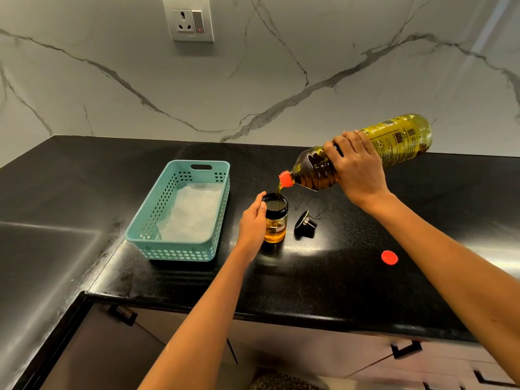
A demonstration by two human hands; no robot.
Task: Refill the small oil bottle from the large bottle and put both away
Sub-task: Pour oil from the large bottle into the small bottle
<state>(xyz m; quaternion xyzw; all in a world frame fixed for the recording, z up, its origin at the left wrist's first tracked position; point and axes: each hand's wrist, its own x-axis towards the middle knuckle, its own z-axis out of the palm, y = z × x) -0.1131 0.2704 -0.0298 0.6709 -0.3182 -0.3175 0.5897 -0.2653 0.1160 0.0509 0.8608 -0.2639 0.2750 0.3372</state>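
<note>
The small bottle (277, 220) stands upright on the black bench (323, 277), close to the middle. Its mouth is open, it has a wide black collar, and amber oil shows through the clear lower half, which carries a little label. The large bottle (396, 140) hangs in the air at one o'clock from it. It is tipped past level, with its base raised toward the wall and its orange neck (285, 178) pointing down. A thin stream of oil (278, 190) runs from the neck into the small bottle's mouth.

My left hand (253, 225) curls around the small bottle from its nine o'clock side, thumb up near the collar. My right hand (357, 167) is wrapped over the large bottle's shoulder, fingers closed around it.

A black stopper (305, 225) lies tilted on the bench at three o'clock, just beside the small bottle. A round red cap (389, 257) lies flat at four o'clock, well apart. At nine o'clock sits a teal basket (132, 235) with slotted walls and a white paper (191, 212) lining its floor.

Behind the bench, at twelve o'clock, rises a white wall veined in grey, with a socket (188, 19) showing a small red light. Below the bench edge are drawer fronts with black handles (406, 349).
</note>
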